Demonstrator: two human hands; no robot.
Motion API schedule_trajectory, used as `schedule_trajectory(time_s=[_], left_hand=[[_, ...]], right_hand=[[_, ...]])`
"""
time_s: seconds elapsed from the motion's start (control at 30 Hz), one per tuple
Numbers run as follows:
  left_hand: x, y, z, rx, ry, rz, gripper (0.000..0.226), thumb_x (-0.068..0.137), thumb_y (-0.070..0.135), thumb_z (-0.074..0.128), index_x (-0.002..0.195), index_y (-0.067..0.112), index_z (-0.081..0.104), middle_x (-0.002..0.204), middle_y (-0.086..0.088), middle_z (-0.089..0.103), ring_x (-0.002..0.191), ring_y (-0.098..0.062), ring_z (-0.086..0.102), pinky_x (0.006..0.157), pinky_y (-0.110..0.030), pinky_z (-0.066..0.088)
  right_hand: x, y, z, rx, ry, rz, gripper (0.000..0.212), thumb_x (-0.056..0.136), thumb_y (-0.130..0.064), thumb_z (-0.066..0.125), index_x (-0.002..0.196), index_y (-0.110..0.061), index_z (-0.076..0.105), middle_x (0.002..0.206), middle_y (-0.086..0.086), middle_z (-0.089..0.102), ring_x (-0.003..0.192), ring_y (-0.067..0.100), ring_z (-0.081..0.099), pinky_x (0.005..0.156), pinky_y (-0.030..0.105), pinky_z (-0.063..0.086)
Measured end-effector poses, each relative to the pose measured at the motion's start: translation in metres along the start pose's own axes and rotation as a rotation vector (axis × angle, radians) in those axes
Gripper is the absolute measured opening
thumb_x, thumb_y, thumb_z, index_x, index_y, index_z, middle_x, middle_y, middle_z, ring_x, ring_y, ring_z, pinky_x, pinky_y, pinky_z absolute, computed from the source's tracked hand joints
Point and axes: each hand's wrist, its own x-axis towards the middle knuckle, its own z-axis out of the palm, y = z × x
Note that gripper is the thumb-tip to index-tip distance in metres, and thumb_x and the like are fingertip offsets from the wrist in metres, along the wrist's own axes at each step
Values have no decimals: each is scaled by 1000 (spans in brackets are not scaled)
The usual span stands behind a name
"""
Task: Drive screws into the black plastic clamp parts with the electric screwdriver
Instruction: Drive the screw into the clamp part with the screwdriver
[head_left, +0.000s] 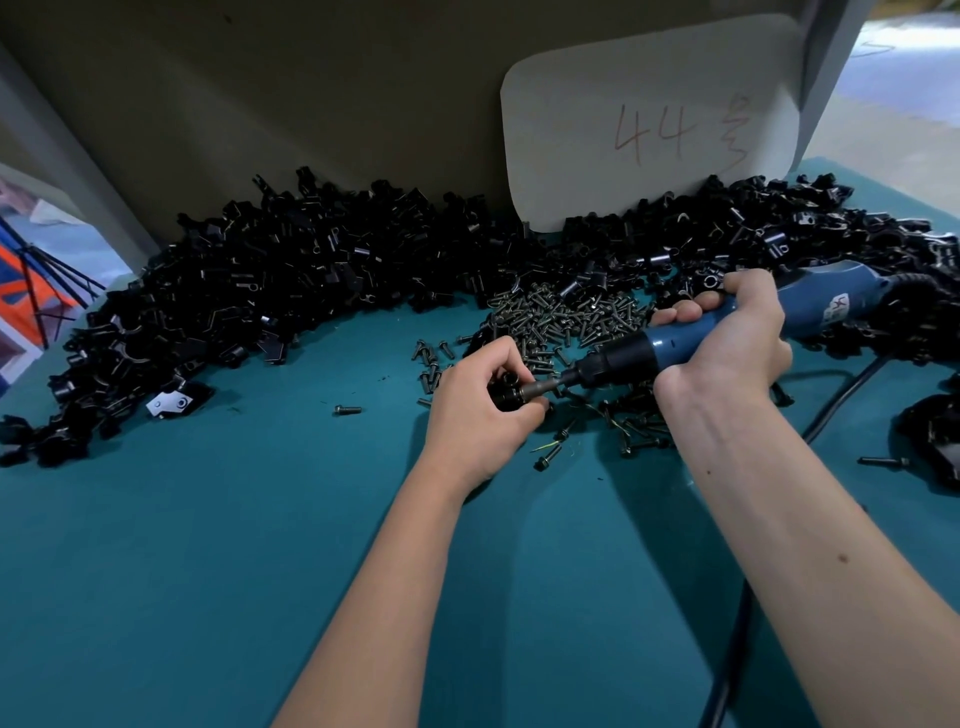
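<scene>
Teal table (208, 545) | clamp pile (260, 280), screws (566, 312) behind | hands: left (480, 410) gripping clamp (506, 392), right (727, 338) gripping screwdriver (675, 343)

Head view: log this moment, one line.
left hand grips clamp part | right hand grips electric screwdriver | bit at part

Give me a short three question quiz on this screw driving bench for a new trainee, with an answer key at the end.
1. True or false: the right hand grips the blue electric screwdriver.
2. What does the left hand hold against the driver's bit?
A. a black clamp part
B. the paper sign
C. the power cord
3. Fill in: the loose screws lie in a heap on the ____ table cover.

Key: 1 true; 2 A; 3 teal.
</scene>
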Motion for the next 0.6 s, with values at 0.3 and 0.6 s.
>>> schedule_trajectory(time_s=[0.3, 0.6], left_hand=[[0, 1, 1, 24, 20, 6, 25, 77, 12, 77, 78, 24, 56, 76, 5, 62, 70, -23, 60, 63, -50, 54], [-1, -1, 2, 87, 41, -16, 25, 75, 14, 78, 78, 27, 57, 76, 7, 62, 72, -18, 59, 66, -50, 55]], right_hand=[[0, 2, 0, 4, 0, 3, 24, 84, -1, 63, 98, -9, 45, 59, 3, 51, 46, 17, 45, 52, 30, 44], [0, 4, 0, 4, -19, -3, 31, 82, -1, 62, 105, -10, 44, 60, 3, 51, 47, 17, 45, 52, 31, 43]])
